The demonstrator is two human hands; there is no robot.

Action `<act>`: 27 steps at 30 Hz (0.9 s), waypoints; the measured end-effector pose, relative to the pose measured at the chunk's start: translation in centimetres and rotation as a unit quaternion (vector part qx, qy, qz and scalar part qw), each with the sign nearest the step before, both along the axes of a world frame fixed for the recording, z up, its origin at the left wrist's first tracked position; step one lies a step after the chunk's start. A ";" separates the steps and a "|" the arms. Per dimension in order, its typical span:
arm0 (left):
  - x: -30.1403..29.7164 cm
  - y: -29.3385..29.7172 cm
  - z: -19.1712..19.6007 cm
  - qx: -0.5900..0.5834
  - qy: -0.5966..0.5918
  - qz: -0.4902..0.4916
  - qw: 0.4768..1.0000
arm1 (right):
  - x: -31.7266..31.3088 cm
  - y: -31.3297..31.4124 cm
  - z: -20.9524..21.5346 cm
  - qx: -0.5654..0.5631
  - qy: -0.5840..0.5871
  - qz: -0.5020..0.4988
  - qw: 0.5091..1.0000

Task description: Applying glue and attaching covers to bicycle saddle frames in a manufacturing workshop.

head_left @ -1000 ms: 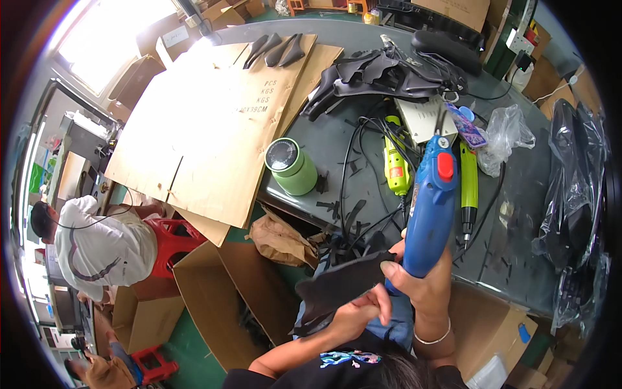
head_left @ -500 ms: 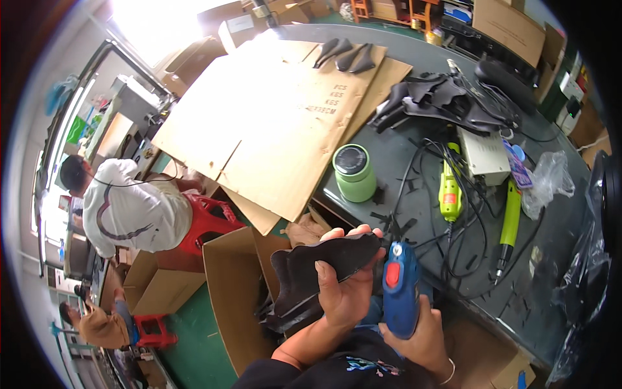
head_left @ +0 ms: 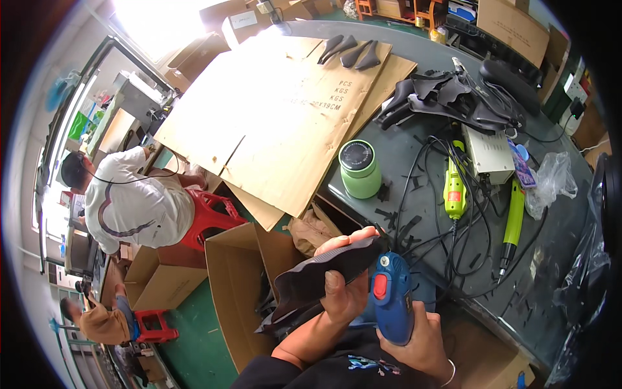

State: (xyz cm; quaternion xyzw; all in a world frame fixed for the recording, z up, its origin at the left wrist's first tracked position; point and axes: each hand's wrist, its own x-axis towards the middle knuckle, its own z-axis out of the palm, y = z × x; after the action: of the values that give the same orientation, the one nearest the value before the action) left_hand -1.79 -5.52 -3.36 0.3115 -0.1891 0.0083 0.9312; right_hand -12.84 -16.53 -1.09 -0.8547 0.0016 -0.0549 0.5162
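My left hand [head_left: 343,288] grips a black curved leather-like piece [head_left: 317,275], held in front of me near the table's front edge. My right hand [head_left: 414,334] holds a blue power tool [head_left: 392,305] with a red button, its upper end close beside the black piece. An open cardboard box [head_left: 240,285] stands on the floor below and left of the piece. More black pieces lie in a pile [head_left: 453,94] at the back of the grey table [head_left: 564,246].
A green lidded jar [head_left: 359,168], two yellow-green hand tools [head_left: 453,188] [head_left: 514,223], a white box unit [head_left: 489,155], tangled cables and a clear plastic bag [head_left: 551,181] lie on the table. Flat cardboard sheets [head_left: 278,110] cover its left. A person in white [head_left: 129,201] sits on a red stool.
The blue tool has come down from held high over the table to low beside the black piece. The view has swung left and the left hand has lifted the piece higher.
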 end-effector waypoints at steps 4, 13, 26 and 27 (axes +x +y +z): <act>0.3 1.3 0.5 0.064 0.005 -0.034 0.997 | 0.0 -0.4 0.4 -0.018 0.005 -0.003 1.000; 1.7 2.8 3.4 0.117 0.122 -0.099 0.981 | -0.9 -1.5 -0.9 -0.090 0.035 -0.018 0.995; 2.4 3.4 4.2 0.228 0.059 -0.109 0.966 | -1.0 -1.6 -1.0 -0.110 0.052 0.000 0.993; 2.5 3.4 4.3 0.247 0.042 -0.111 0.962 | -1.0 -1.5 -0.9 -0.110 0.052 0.000 0.993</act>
State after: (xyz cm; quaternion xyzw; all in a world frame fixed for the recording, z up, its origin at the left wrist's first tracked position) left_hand 0.68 -2.13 0.89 0.5093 -0.1796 -0.1553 0.8272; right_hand -13.84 -18.07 -2.00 -0.9080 0.0224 -0.0102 0.4183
